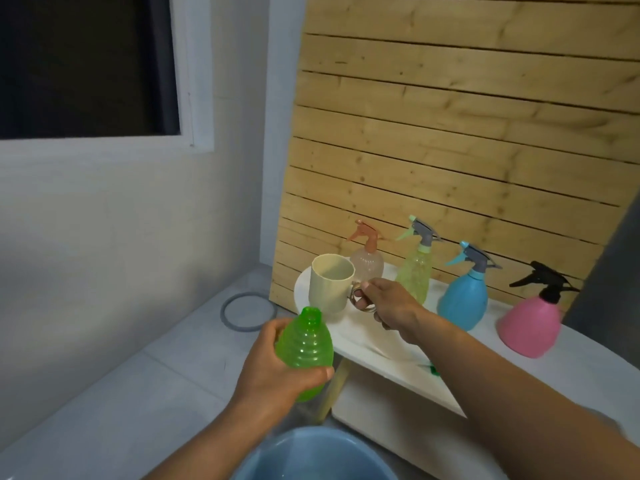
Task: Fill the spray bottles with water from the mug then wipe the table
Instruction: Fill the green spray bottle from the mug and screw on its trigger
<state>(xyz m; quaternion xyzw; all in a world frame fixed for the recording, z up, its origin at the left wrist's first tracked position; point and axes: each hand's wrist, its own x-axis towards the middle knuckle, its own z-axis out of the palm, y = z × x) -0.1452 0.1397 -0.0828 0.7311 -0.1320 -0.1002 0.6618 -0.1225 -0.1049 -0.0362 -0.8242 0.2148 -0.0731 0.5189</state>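
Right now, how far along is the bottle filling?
Early. The left hand holds an uncapped green bottle; the right hand grips the cream mug by its handle. Four capped spray bottles wait on the white table; their fill isn't readable. No wiping cloth shows.

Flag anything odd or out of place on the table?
One thing: the green bottle in the left hand has no spray head, its neck open, while the four bottles on the table keep theirs. Fits filling. The right hand grips the mug handle. No spill visible.
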